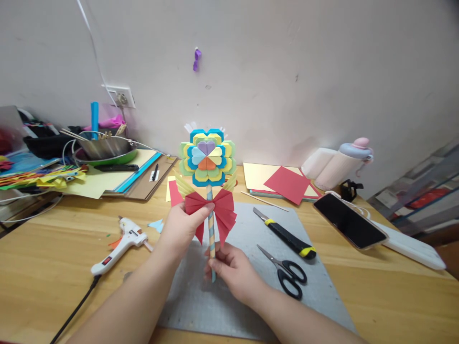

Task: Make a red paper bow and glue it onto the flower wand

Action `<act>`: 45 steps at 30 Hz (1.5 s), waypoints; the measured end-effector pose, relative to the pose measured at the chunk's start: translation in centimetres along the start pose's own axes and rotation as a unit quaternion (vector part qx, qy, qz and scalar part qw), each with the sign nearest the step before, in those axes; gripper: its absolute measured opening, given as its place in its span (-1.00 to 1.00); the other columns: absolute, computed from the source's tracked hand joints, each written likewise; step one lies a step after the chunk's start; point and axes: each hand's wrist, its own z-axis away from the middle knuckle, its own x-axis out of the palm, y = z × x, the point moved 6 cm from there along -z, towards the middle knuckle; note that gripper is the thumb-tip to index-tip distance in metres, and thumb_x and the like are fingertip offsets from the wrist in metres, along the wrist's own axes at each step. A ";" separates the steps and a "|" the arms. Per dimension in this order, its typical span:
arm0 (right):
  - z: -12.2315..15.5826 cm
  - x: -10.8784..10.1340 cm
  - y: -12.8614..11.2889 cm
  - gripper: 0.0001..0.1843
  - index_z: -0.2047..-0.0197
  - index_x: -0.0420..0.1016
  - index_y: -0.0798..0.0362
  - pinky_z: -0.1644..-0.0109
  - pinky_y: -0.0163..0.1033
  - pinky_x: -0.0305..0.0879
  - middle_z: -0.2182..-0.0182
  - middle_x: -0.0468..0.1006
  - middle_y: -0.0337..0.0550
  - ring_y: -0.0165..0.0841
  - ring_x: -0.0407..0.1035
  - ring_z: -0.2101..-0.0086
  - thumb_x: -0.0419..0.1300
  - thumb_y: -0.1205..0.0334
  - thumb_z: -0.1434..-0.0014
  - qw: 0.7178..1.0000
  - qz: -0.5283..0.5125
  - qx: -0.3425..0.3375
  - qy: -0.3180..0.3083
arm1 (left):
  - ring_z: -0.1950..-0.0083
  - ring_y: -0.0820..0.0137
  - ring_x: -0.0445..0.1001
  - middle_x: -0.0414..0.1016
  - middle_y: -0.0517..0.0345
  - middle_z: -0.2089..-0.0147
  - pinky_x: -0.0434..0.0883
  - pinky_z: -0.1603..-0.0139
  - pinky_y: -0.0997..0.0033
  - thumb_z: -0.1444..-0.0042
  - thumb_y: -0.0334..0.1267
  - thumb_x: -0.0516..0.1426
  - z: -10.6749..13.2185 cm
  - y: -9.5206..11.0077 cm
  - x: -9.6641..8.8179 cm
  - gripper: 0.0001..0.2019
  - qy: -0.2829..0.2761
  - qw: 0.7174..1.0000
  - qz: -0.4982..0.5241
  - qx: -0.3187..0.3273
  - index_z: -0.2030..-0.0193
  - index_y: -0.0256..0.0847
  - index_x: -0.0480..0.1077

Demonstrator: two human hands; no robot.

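Note:
A folded paper flower (208,157) in blue, yellow, green, purple and orange stands upright on a striped paper stick (211,228). Pleated yellow paper leaves (183,185) spread below the bloom. A red pleated paper bow (225,212) sits across the stick, and my left hand (182,229) pinches it with the thumb over its middle. Lower down, my right hand (234,270) is closed round the bottom of the stick. Both hands hold the flower above the grey cutting mat (201,310).
A utility knife (287,236) with its blade out and black scissors (287,272) lie on the mat's right. At left is a white glue gun (124,243) with its cord. A phone (349,220), paper sheets (287,184) and a metal bowl (107,147) surround the mat.

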 end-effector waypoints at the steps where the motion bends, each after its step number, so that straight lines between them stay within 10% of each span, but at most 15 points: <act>1: 0.0 0.0 0.0 -0.62 0.34 0.38 0.08 0.33 -0.23 0.31 0.53 0.40 -0.30 -0.42 0.34 0.50 0.35 -0.02 0.05 1.000 0.002 -0.002 -0.001 | 0.22 0.14 0.56 0.63 0.02 0.32 0.44 0.17 0.26 0.16 -0.11 0.36 0.0 -0.1 -0.1 -0.62 0.009 1.000 -0.001 0.005 0.21 -0.28 0.54; 22: 0.2 0.1 -0.5 -0.56 0.34 0.37 0.09 0.35 -0.25 0.30 0.55 0.45 -0.30 -0.43 0.37 0.52 0.37 -0.07 0.09 1.000 0.001 0.005 -0.003 | 0.18 0.16 0.53 0.59 -0.02 0.22 0.43 0.17 0.24 0.19 -0.03 0.36 0.0 0.3 0.1 -0.52 0.018 0.998 -0.025 0.050 0.15 -0.27 0.48; 30: 0.1 -1.2 -0.9 -0.52 0.25 0.36 0.09 0.33 -0.27 0.32 0.50 0.46 -0.30 -0.45 0.40 0.50 0.33 -0.11 0.06 0.998 0.002 0.023 0.051 | 0.04 0.32 0.39 0.43 0.10 0.08 0.30 0.01 0.36 0.01 0.01 0.24 0.0 2.1 -1.8 -0.60 0.164 0.971 -0.057 0.166 0.10 -0.15 0.38; 45: -0.2 -1.3 0.1 -0.55 0.23 0.38 0.10 0.30 -0.24 0.33 0.52 0.45 -0.30 -0.45 0.38 0.50 0.33 -0.05 0.06 0.998 0.015 0.036 0.046 | 0.08 0.26 0.37 0.44 0.14 0.17 0.26 0.00 0.29 -0.05 -0.01 0.18 -0.9 2.7 -2.6 -0.74 0.139 0.949 -0.209 0.192 0.24 -0.12 0.52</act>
